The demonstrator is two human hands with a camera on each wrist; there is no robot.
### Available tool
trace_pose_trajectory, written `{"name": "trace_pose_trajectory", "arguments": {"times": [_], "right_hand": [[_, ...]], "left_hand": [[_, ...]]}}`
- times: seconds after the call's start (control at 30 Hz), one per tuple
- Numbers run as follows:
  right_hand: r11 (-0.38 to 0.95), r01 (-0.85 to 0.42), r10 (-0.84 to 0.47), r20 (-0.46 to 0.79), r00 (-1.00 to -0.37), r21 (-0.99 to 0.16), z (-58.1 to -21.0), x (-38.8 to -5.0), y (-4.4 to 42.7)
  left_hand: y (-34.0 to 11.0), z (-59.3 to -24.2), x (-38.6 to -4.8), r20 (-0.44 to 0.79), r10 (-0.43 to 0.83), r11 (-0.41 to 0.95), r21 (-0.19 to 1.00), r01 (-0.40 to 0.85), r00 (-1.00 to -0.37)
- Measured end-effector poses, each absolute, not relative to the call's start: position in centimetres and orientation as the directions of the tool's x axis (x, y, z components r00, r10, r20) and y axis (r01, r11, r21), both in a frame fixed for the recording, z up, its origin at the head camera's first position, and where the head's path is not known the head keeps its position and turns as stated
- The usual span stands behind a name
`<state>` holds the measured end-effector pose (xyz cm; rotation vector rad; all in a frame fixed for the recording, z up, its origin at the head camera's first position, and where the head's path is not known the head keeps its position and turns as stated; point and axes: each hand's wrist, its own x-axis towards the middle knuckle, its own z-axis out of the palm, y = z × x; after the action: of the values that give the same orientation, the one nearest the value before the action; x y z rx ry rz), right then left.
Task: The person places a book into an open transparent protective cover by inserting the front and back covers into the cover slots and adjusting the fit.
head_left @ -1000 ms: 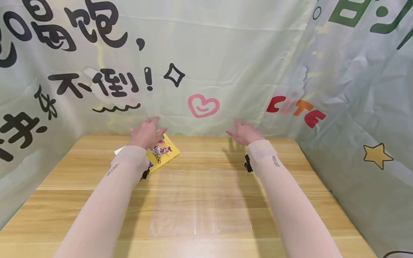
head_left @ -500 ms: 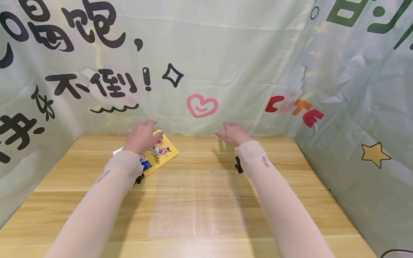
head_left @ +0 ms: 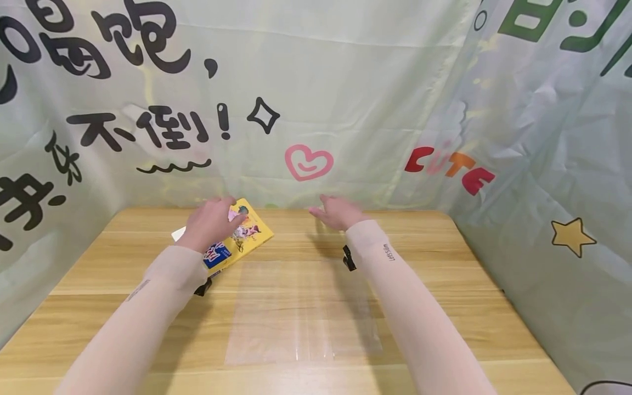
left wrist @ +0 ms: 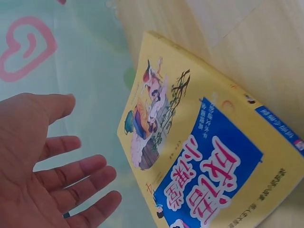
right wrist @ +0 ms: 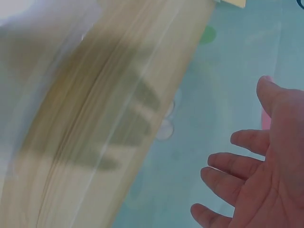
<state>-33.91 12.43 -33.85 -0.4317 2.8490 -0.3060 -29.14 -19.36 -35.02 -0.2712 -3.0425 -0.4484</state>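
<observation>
A yellow book [head_left: 257,233] with a blue title panel and painted figures on its cover lies at an angle on the back left of the table. My left hand [head_left: 209,222] hovers over the book's left side, hiding part of it; in the left wrist view its fingers are spread and relaxed with nothing held. My right hand [head_left: 340,213] is over the table's back edge, right of the book, its fingers loosely extended and holding nothing. In front of both hands a clear plastic book cover [head_left: 306,312] lies flat on the wood.
The wooden table [head_left: 444,329] ends at a printed cloth curtain [head_left: 375,109] along its back, with more curtain at both sides. Something white [head_left: 179,234] pokes out left of the book, mostly covered by my left hand.
My left hand has moved slightly left and nearer over the book, uncovering more of its front. My right hand has moved left and a little nearer. The book and plastic stay put.
</observation>
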Motion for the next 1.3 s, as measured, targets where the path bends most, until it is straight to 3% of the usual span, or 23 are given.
{"name": "trace_pose_trajectory", "arguments": {"times": [0.63, 1.3], "right_hand": [[0.904, -0.352, -0.401, -0.194, -0.895, -0.243, -36.5, -33.1, 7.3], [0.894, -0.362, -0.426, -0.247, -0.87, -0.264, -37.6, -32.0, 2.6]], "left_hand": [[-21.5, -37.9, -25.5, -0.053, 0.141, 0.949, 0.29, 0.12, -0.989], [-23.6, -39.9, -22.6, -0.069, 0.126, 0.945, 0.312, 0.099, -0.99]]}}
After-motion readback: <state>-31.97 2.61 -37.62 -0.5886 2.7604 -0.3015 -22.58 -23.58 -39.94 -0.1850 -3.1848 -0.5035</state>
